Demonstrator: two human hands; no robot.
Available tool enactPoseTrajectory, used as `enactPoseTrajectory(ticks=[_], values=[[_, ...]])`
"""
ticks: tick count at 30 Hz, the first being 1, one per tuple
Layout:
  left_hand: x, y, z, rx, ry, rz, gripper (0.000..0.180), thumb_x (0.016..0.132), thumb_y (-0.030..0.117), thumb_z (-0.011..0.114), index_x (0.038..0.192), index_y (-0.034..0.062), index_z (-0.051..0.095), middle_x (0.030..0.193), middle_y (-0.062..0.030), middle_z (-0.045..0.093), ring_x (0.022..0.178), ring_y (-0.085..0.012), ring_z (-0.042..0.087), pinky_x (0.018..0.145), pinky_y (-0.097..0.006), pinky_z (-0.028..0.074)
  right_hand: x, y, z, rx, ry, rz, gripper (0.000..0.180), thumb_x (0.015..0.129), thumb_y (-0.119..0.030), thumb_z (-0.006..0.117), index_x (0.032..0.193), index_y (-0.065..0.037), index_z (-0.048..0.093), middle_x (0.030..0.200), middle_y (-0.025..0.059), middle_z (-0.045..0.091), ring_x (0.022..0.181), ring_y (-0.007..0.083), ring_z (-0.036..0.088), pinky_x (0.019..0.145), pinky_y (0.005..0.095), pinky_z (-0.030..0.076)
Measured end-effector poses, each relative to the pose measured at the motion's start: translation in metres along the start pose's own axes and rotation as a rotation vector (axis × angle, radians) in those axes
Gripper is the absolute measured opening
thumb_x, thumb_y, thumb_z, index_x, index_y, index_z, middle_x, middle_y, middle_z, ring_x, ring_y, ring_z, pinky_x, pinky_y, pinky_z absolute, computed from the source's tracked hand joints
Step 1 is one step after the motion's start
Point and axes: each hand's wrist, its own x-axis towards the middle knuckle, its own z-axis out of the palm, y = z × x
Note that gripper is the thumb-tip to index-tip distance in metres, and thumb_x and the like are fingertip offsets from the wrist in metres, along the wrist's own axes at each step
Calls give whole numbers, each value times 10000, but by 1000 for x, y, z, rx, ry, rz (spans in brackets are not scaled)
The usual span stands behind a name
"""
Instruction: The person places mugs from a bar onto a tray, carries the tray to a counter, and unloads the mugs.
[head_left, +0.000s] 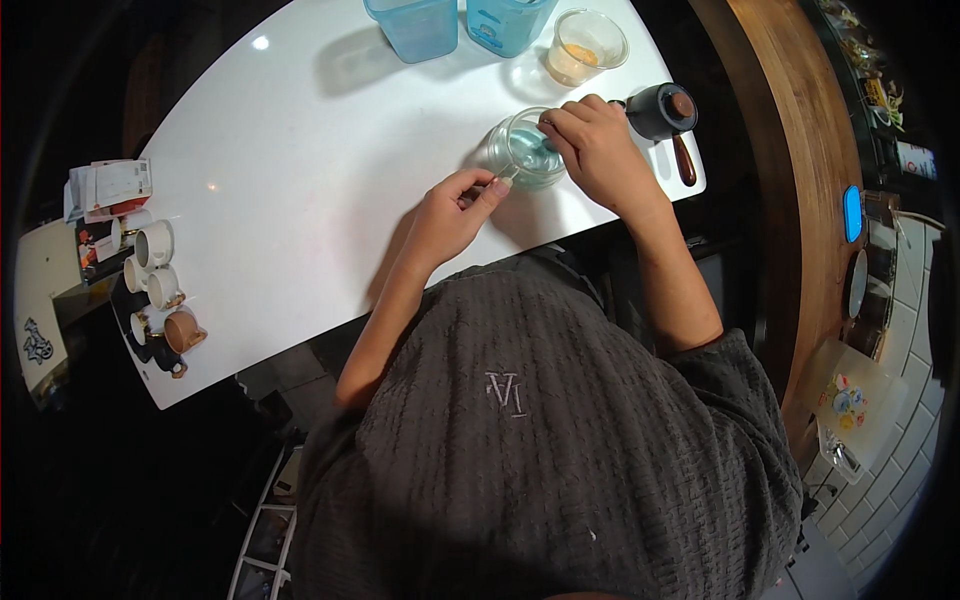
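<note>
R hand [603, 145] hides pt of jar [540, 179] rim; can't see what, if anything, its fingertips pinch. Pale bit [508, 174] in L hand [452, 218] too sm. to ID. Blue tubs [415, 35] & table [280, 210] cut off at top edge; tubs' contents n/a. Orange stuff [580, 53] in cup [602, 35]: can't tell what. Shirt [550, 470] runs off bottom. Far-R shelf goods [880, 100] blurred.

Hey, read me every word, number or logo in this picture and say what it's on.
Dark grey top: pale stitched letters on the front; I won't copy them out.
Papers at left: print too small.
Right blue container: dark mark, unreadable.
White panel, far left: dark marking, unclear.
Pale card, far right: too small.
</note>
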Motion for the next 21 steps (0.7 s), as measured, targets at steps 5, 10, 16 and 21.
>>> enactPoseTrajectory(ticks=[5, 10, 16, 21], values=[[2, -6, 3, -2, 59, 46, 318, 912, 317, 661, 1009, 14, 660, 767, -4, 616, 667, -58, 509, 626, -216, 437, 0, -3, 5, 53, 65, -60, 127, 886, -178, 588, 937, -79, 649, 828, 40, 630, 840, 260, 551, 776, 391, 391], [1, -3, 1, -14, 28, 31, 285, 943, 286, 618, 1028, 17, 657, 799, 8, 618, 720, -57, 513, 668, -215, 426, -4, -2, -2, 115, -81, -34, 130, 887, -181, 584, 957, -93, 648, 849, 38, 621, 857, 255, 550, 796, 390, 394], [1, -3, 1, -3, 4, 10, 265, 967, 267, 583, 1043, 24, 654, 845, 20, 622, 779, -54, 519, 715, -208, 415, -2, 0, -4, 47, -14, -17, 145, 887, -178, 581, 979, -93, 652, 890, 34, 633, 862, 243, 550, 795, 386, 393], [0, 0, 1, 13, 18, -11, 257, 964, 262, 590, 1046, 27, 654, 848, 17, 624, 786, -55, 527, 721, -210, 422, -1, -6, -6, 67, 6, -32, 138, 887, -169, 578, 976, -93, 652, 896, 33, 632, 866, 238, 551, 791, 380, 395]])
